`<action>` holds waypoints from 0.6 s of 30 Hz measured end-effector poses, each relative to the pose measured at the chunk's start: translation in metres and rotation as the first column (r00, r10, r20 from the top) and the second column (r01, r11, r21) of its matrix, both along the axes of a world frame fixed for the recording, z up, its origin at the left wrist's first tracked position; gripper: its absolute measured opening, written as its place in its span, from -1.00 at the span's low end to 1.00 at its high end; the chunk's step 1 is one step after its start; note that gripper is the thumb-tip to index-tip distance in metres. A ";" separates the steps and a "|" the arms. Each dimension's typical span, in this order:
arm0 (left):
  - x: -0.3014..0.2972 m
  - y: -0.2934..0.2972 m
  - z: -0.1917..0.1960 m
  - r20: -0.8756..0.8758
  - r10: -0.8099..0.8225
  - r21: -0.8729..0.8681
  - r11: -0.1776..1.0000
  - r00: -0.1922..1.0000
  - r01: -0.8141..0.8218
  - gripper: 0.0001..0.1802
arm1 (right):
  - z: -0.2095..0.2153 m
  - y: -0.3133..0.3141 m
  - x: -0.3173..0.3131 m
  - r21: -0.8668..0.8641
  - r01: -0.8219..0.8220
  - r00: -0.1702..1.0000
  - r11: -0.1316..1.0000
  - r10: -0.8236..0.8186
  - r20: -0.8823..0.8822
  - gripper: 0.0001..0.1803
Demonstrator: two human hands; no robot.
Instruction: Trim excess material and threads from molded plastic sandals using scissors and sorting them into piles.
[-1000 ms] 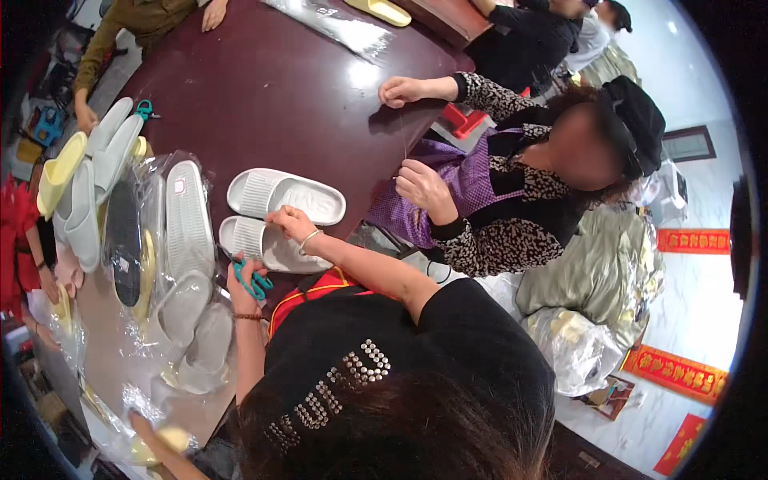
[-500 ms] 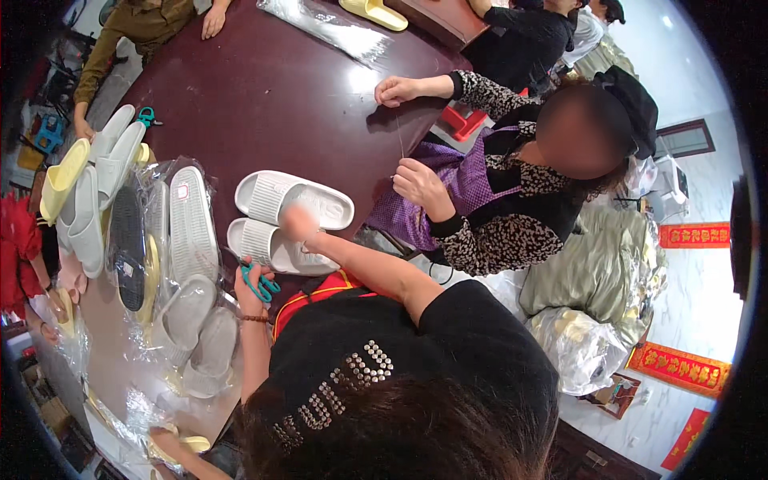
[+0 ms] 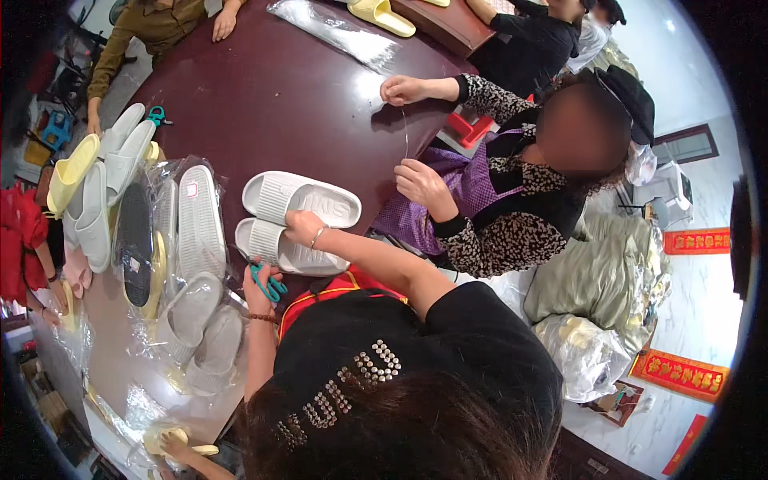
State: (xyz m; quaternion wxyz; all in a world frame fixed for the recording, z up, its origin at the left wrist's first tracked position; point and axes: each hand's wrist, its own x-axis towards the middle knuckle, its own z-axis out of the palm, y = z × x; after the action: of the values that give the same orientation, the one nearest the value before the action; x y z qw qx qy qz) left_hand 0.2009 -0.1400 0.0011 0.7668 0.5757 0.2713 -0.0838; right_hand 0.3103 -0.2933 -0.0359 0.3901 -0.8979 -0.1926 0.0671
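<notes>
A pair of white slide slippers lies side by side on the dark red table, toes to the left. My right hand [image 3: 302,229], fingers bent, is at the strap edge of the near slipper [image 3: 261,238] and grips it there. The far slipper [image 3: 324,202] lies just beyond, untouched. My left hand [image 3: 256,293] is closed on small scissors with teal handles [image 3: 269,283], next to the near slipper's toe. The blades are mostly hidden.
Grey slippers in clear bags [image 3: 202,324] and a bagged sole-up slipper [image 3: 201,214] lie to my left. Beyond them is a heap of grey and yellow slippers [image 3: 96,180]. A co-worker at right holds a thin thread [image 3: 406,134]. Plastic bags [image 3: 336,36] lie at the far edge.
My right hand, blurred by motion over the near slipper before, now rests in focus at its strap. My left hand keeps the scissors. The view has shifted slightly.
</notes>
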 end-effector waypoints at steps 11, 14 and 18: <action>-0.004 0.002 0.007 0.104 0.136 -0.046 0.990 0.985 -0.132 -0.64 | 0.034 -0.003 0.005 -0.246 0.092 0.993 0.965 -0.107 -0.049 -0.74; 0.003 0.001 0.043 0.106 0.109 0.038 0.993 0.988 -0.113 -0.60 | 0.049 -0.015 0.005 -0.045 0.217 0.974 0.975 -0.214 0.073 -0.74; 0.003 -0.002 0.087 0.281 0.101 0.188 0.969 0.955 -0.157 -0.57 | 0.080 -0.020 -0.001 -0.007 0.181 0.970 0.983 -0.178 0.167 -0.78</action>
State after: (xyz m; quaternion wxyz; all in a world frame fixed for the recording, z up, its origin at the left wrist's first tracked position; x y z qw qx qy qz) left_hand 0.2041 -0.1416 0.0877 0.7357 0.6399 0.2091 0.0746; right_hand 0.3092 -0.3133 0.0441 0.3672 -0.9183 -0.1417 -0.0414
